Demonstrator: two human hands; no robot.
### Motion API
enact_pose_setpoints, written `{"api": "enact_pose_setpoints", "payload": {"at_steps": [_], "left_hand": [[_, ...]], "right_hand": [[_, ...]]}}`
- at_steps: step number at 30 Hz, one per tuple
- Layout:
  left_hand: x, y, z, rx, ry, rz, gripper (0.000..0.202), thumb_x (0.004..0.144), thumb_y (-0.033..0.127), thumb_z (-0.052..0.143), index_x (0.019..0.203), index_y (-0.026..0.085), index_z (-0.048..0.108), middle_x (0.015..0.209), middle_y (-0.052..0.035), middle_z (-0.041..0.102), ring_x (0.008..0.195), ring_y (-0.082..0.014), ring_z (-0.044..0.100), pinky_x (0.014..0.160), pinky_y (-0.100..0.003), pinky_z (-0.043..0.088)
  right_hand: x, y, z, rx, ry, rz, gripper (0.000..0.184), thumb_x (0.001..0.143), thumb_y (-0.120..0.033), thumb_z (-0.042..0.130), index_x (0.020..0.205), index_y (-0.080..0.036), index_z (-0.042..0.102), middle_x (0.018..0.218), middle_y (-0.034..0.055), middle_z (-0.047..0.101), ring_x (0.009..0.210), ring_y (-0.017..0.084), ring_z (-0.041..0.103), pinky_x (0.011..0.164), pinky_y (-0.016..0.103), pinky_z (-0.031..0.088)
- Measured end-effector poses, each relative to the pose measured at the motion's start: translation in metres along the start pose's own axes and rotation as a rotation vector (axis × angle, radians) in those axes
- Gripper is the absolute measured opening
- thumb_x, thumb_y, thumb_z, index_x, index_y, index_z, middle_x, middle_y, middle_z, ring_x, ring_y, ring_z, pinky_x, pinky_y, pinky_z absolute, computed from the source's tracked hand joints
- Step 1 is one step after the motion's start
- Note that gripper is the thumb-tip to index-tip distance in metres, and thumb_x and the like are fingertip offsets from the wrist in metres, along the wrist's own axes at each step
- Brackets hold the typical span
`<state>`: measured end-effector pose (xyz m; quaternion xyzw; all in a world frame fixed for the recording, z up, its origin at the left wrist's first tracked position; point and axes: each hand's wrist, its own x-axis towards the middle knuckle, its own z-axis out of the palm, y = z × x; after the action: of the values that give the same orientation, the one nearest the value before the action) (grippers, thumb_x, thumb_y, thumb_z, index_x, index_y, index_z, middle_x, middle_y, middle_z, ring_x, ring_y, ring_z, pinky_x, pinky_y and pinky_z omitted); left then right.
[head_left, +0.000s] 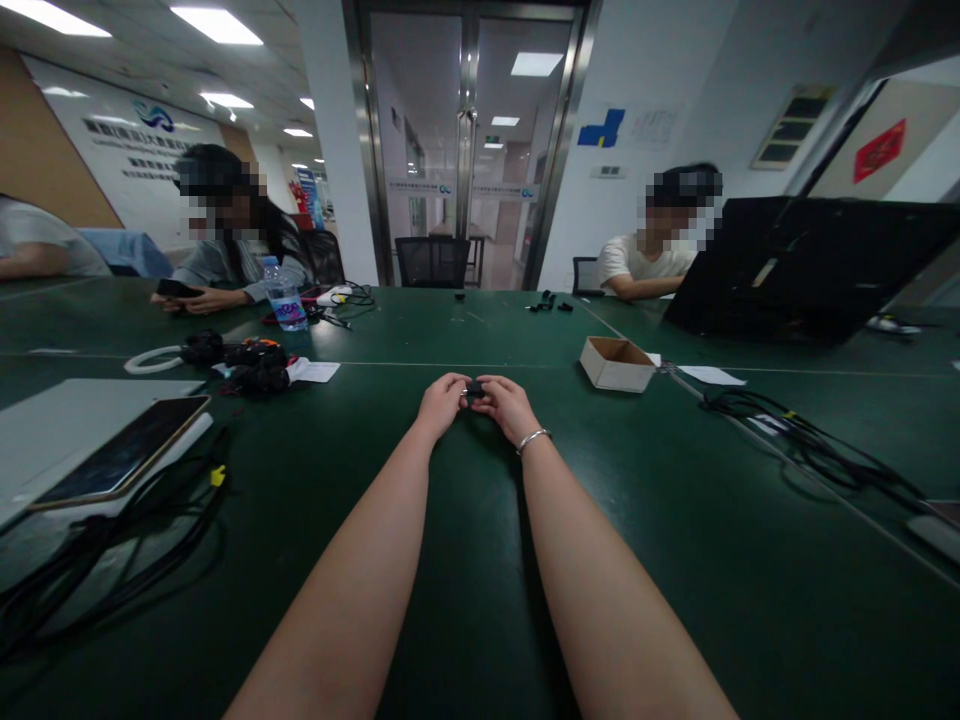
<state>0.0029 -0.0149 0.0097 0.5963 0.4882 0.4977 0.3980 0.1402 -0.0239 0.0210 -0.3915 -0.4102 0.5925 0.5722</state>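
Both arms reach straight out over the green table. Between my fingertips, in the middle of the view, is a small black piece (475, 389) with a silvery metal bit at its left end; it is too small to name for certain. My left hand (444, 405) pinches the metal end between thumb and fingers. From the other side, my right hand (508, 406), with a silver bangle at the wrist, pinches the black body. The fingertips partly hide the piece. The two hands almost touch, just above the tabletop.
An open cardboard box (616, 364) stands right of my hands. Small black parts (551, 302) lie at the far side. Cables (817, 440), a phone (127, 450), a bottle (286, 295) and a monitor (810, 265) are around. Other people sit across the table.
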Motion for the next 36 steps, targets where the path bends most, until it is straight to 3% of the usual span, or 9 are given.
{"api": "enact_pose_setpoints", "payload": {"at_steps": [15,18,22,25,36], "left_hand": [[0.0007,-0.0046,-0.0011,0.032,-0.013,-0.019,0.044,0.089,0.051,0.039,0.094,0.015,0.064,0.047,0.0022,0.050,0.042,-0.0108,0.045,0.045,-0.021,0.032],[-0.0017,-0.0022,-0.0007,-0.008,-0.002,-0.034,0.039,0.089,0.048,0.043,0.100,0.016,0.061,0.054,0.0017,0.054,0.046,-0.0102,0.048,0.046,-0.020,0.035],[-0.0068,0.0035,-0.0008,-0.070,0.016,-0.027,0.031,0.084,0.029,0.054,0.112,0.016,0.054,0.067,0.0016,0.058,0.051,-0.0082,0.050,0.049,-0.018,0.038],[-0.0085,0.0052,-0.0009,-0.110,-0.014,0.015,0.026,0.083,0.022,0.055,0.108,0.016,0.055,0.073,-0.0002,0.060,0.055,-0.0078,0.052,0.050,-0.018,0.039],[-0.0054,0.0006,-0.0003,-0.109,0.015,-0.007,0.014,0.086,0.028,0.055,0.092,0.015,0.057,0.075,-0.0019,0.061,0.058,-0.0085,0.055,0.048,-0.017,0.040]], "right_hand": [[0.0002,-0.0005,0.0002,0.020,0.005,0.023,0.012,0.078,-0.007,0.055,0.083,-0.015,0.063,0.061,0.0008,0.064,0.051,0.011,0.061,0.052,0.022,0.057],[0.0000,-0.0006,-0.0001,0.027,0.016,0.018,0.012,0.077,-0.007,0.054,0.083,-0.015,0.062,0.063,0.0013,0.064,0.050,0.011,0.061,0.053,0.023,0.057],[-0.0001,-0.0014,-0.0007,0.044,0.023,0.001,0.012,0.077,-0.009,0.058,0.085,-0.017,0.061,0.063,-0.0003,0.063,0.051,0.011,0.062,0.056,0.024,0.058],[0.0000,-0.0025,-0.0002,0.052,0.030,0.013,0.017,0.076,-0.008,0.054,0.088,-0.018,0.061,0.061,-0.0012,0.062,0.052,0.011,0.062,0.056,0.024,0.058],[-0.0028,-0.0045,0.0017,0.057,-0.001,0.020,0.019,0.074,-0.006,0.051,0.085,-0.018,0.062,0.064,-0.0008,0.064,0.055,0.012,0.064,0.058,0.024,0.058]]}}
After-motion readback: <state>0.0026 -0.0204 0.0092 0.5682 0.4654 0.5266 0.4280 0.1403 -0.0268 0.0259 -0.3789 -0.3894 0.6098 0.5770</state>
